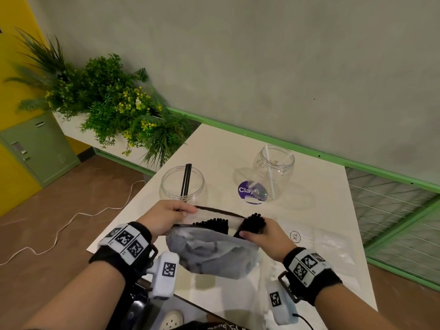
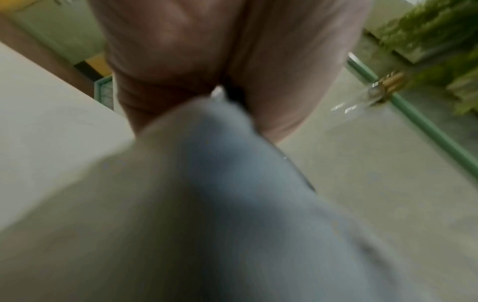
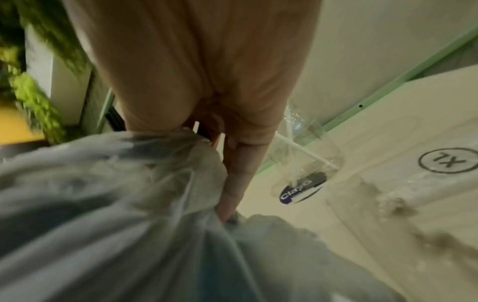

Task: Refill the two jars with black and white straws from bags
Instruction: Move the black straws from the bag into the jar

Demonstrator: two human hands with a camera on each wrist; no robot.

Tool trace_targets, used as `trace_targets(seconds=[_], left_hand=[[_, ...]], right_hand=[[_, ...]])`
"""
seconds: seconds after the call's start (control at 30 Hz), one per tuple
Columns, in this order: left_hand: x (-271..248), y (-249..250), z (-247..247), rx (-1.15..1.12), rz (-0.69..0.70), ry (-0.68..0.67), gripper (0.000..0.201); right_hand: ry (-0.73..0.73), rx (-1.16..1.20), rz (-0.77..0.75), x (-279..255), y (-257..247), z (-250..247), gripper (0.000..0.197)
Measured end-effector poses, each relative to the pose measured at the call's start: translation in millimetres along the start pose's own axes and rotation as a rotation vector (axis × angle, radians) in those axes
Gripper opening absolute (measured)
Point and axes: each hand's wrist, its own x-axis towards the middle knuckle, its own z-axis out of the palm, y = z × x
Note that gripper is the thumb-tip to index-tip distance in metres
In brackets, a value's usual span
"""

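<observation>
Now both hands grip straw bag | jars beyond | left wrist view blurred, seemingly bag-blocked

Both forearms reached forward side by side, banded at the wrists, the left hand curled with its fingers pinching closed and the right hand curled likewise, thumb pressed inward.

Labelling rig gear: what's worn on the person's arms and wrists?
Bare forearms, no sleeves. Each wrist has a black band carrying white tiles with black square fiducial markers. A white camera pod, also tagged, hangs below the left wrist; the right pod trails a thin black cable.
</observation>
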Motion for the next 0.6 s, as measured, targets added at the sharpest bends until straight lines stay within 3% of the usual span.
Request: trace_targets(seconds=[0.2, 0.3, 0.4, 0.5, 0.6], left_hand=[[-6, 3, -1, 0.27, -0.017, 0.052, 0.037], [-26, 10, -2, 0.476, -0.037, 0.049, 0.021], [-43, 8, 2, 0.421, -0.19, -0.099, 0.048], [-44, 5, 10, 0.299, -0.203, -0.157, 0.073], [-41, 4, 17, 0.084, -0.143, -0.167, 0.059]], right_hand=[[0.032, -0.071, 0.047, 13, 15, 7, 0.019], [0.069, -0.074, 0.065, 13, 18, 8, 0.037], [0.074, -0.089, 0.08, 13, 20, 10, 0.037], [0.079, -0.09, 0.107, 10, 21, 13, 0.025], [0.13, -0.046, 0.102, 7, 15, 9, 0.017]])
